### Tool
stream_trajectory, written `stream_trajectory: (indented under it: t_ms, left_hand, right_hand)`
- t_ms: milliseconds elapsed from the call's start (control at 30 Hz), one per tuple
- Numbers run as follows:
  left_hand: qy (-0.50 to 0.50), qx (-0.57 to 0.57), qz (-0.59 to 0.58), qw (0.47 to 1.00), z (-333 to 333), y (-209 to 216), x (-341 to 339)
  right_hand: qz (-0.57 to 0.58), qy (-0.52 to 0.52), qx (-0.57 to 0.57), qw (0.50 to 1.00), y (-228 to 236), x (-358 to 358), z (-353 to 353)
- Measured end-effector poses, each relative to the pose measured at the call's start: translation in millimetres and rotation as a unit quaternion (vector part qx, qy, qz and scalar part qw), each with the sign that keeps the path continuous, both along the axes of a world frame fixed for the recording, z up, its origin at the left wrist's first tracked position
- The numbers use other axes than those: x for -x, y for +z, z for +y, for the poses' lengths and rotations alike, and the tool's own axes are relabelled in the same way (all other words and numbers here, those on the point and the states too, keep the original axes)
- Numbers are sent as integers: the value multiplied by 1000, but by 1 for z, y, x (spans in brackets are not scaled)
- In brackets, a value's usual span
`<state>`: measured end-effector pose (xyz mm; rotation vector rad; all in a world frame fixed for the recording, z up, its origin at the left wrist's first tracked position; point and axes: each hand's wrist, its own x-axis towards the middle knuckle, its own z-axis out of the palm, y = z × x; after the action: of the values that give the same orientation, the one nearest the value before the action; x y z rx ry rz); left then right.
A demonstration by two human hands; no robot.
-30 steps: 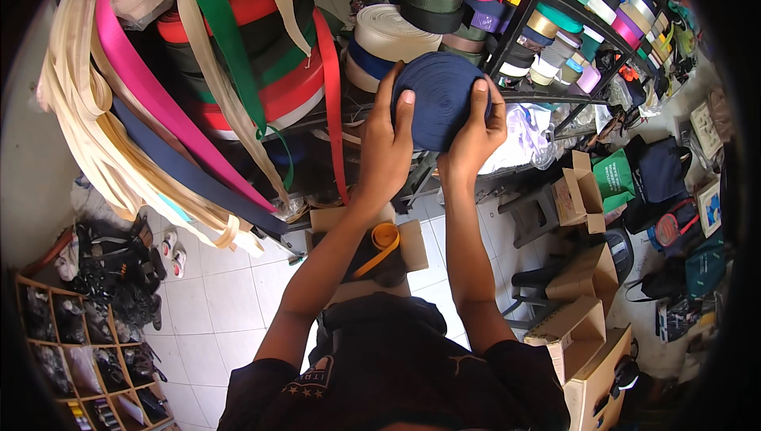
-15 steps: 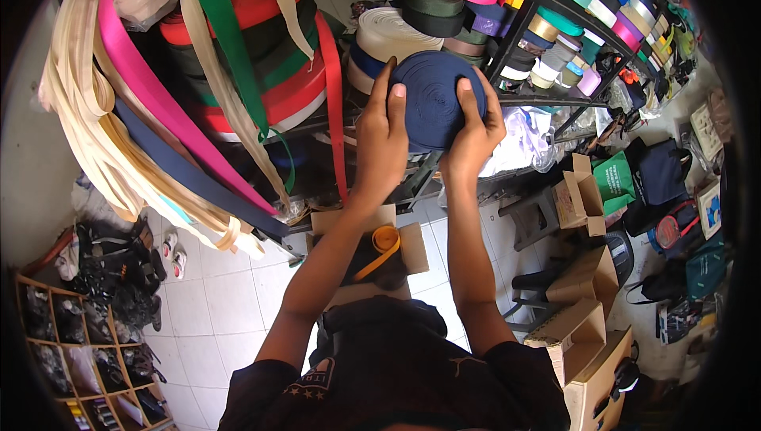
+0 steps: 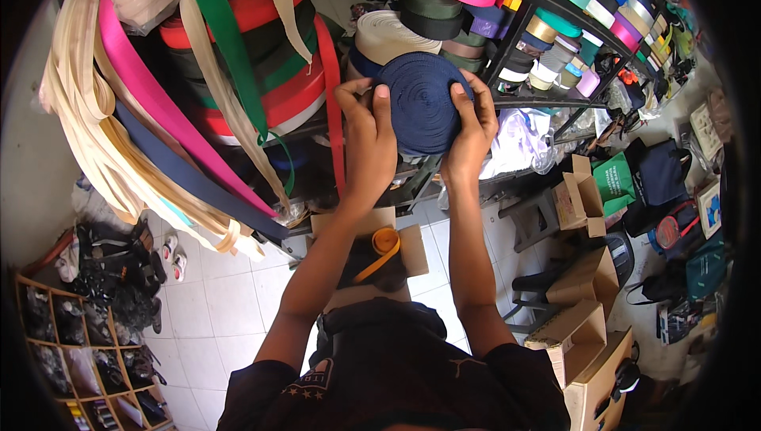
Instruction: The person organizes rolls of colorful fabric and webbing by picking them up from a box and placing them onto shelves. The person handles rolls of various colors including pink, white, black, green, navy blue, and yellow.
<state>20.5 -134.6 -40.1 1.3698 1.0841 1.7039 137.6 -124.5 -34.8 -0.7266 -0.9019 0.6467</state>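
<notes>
Between my two hands is a navy blue roll of webbing strap [image 3: 426, 102], its spiral-wound flat face turned up toward me. My left hand [image 3: 369, 141] grips its left side, thumb on the rim and bent forefinger at the far edge. On the opposite side my right hand [image 3: 473, 131] clasps the roll, thumb on top and fingers around the outer edge. A cream webbing roll [image 3: 388, 33] sits on the shelf just beyond, beside a dark green roll [image 3: 430, 7].
Long cream straps [image 3: 87, 106] and a magenta strap [image 3: 166, 90] hang at the left. Below my forearms, an open cardboard box [image 3: 414, 250] holds an orange strap roll [image 3: 386, 241]. A black metal rack [image 3: 519, 30] with many rolls runs right; a dark stool [image 3: 529, 217] stands under it.
The navy roll has shifted slightly left and its face has tilted a little. Both hands moved along with it, and my left forefinger is now more bent.
</notes>
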Motion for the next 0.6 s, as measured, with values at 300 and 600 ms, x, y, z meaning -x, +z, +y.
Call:
stream_trajectory:
  t_ms: [300,600]
  left_hand:
    - [140,-180,96,969,6,-7,5]
    - [35,-174,63,982,29,4,19]
  right_hand:
    - [106,-93,-19,990,-1,39,27]
    - [7,1,43,999,23,30,42]
